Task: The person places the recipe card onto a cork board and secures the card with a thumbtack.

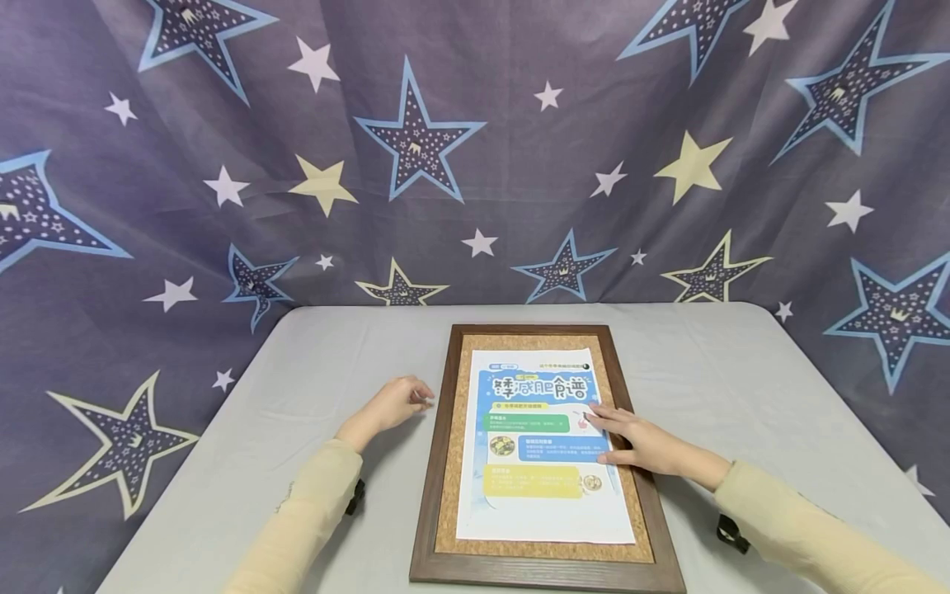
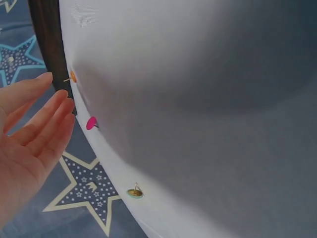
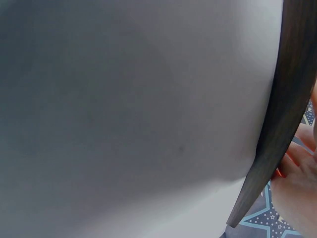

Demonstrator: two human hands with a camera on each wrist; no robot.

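One sheet (image 1: 547,450) on a framed cork board (image 1: 545,571), a hand at either side

The sheet lies flat on the cork, with a strip of bare cork showing around it inside the dark brown wooden frame. It carries large Chinese characters near the top, then green, blue and yellow bands, with a round picture of food beside the blue band. The board lies on the bench (image 1: 352,351), which is covered in plain grey.

The right hand (image 1: 644,444) reaches across the right side of the frame, its fingers apart and extended over the sheet's right edge; how firmly they press, I cannot tell. The left hand (image 1: 395,403) is just beside the left side of the frame, its fingers loosely bent, and the left wrist view shows the thumb apart from them with nothing between.

In that same view three pins lie on the bench near the left hand: an orange pin (image 2: 74,77) just beyond the fingertips, a bright pink pin (image 2: 91,123) and a gold pin (image 2: 134,193) farther along, its point upward.

Pale sleeves (image 1: 809,528) cover both forearms. Behind the bench hangs a dark purple curtain (image 1: 512,181) printed with stars.
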